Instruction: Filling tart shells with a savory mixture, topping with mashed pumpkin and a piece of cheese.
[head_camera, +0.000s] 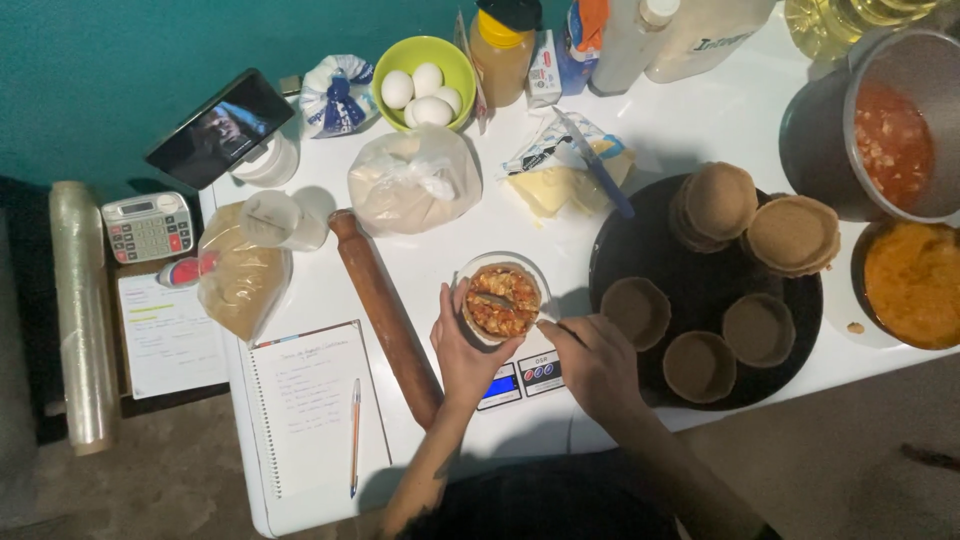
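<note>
My left hand (459, 343) cups a small pastry shell (500, 301) filled with chunky red-orange filling, held over a kitchen scale (522, 377) near the table's front edge. My right hand (592, 355) grips a spoon (520, 308) whose bowl rests in the filling. To the right lies a round dark tray (700, 290) with three empty brown pastry shells (698, 365) in front and two stacks of shells (790, 235) at the back.
A pot of red filling (893, 140) and a bowl of orange puree (915, 283) stand at the right. A rolling pin (387, 315), notebook with pencil (310, 405), bagged flour (412, 180), green bowl of eggs (425, 85), butter (560, 180), bottles, phone and calculator lie around.
</note>
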